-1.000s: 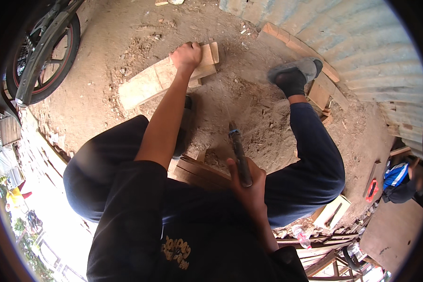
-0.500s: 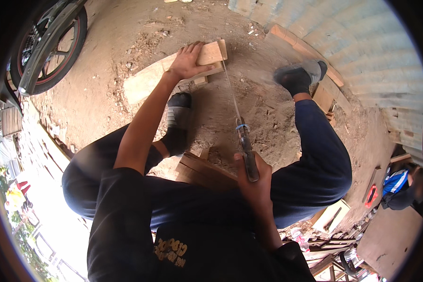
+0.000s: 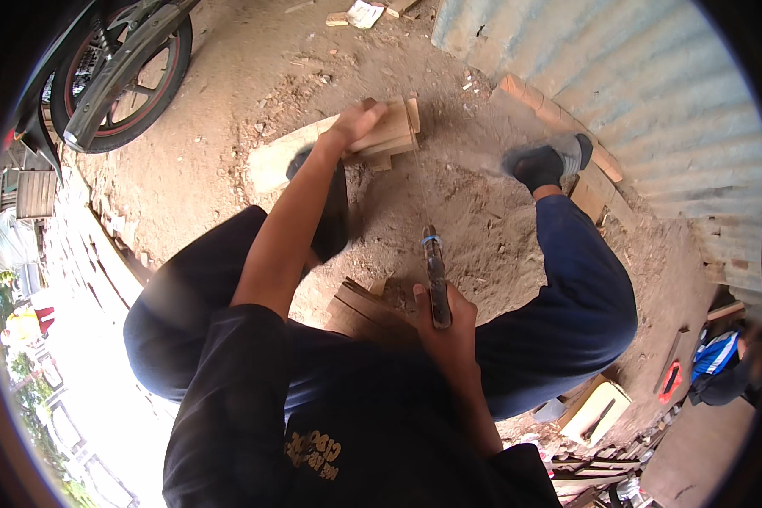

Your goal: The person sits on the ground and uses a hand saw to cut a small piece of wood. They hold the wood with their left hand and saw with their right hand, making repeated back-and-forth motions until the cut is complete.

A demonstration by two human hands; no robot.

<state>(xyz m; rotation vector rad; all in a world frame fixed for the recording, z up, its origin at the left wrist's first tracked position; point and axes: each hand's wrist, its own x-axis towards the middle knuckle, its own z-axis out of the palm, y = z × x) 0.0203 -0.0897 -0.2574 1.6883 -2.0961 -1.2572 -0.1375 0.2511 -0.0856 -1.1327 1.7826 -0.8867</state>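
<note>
A pale wooden board (image 3: 267, 168) lies on the dirt ahead of me, with a shorter wood piece (image 3: 395, 127) at its right end. My left hand (image 3: 360, 124) grips the wood there, its fingers curled toward the far edge. My left foot (image 3: 300, 161) overlaps the board's near side. Closed around the dark handle of a hand saw (image 3: 435, 275), my right hand (image 3: 449, 326) is low between my knees. The thin saw blade is blurred and runs from the handle toward the board's right end. Whether its teeth touch the wood is hard to see.
Wood blocks (image 3: 368, 309) sit close below my left leg. A corrugated metal wall (image 3: 584, 76) with timber along its base stands at the right. At the far left is a motorcycle wheel (image 3: 127, 93). A person (image 3: 724, 364) is at the right edge.
My left foot has come up from the ground to the board. My left hand's spread fingers have curled. The saw handle has shifted slightly left, and the view has moved.
</note>
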